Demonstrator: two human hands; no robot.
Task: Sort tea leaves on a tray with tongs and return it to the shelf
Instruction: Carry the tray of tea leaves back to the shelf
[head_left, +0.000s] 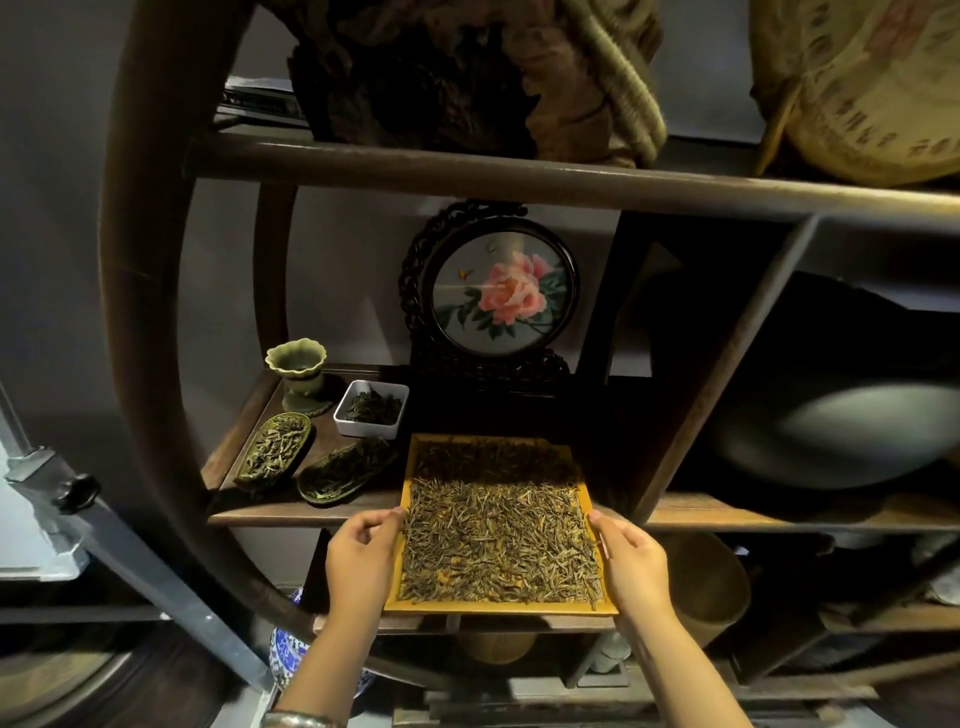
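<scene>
Tray (415, 606) of tea leaves (498, 540) is lying half on the shelf (291, 512), near end overhanging. Left hand (361, 558) and right hand (631, 564) are gripping its side edges; open shelf lying ahead beside the white dish (370, 409).

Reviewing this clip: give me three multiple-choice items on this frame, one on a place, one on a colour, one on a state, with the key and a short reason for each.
1. Where is the white square dish?
A. On the shelf, left of the tray
B. On the tray
C. On the top shelf

2. What colour is the tray?
A. Blue
B. Yellow-orange
C. White

3. How is the tray held?
A. By the left hand only
B. By nobody
C. By both hands, one at each side edge

Key:
1 A, it sits beside the green cup, left of the tray's far end.
2 B, its rim shows yellow-orange around the tea leaves.
3 C, the left hand and right hand grip opposite edges.
</scene>
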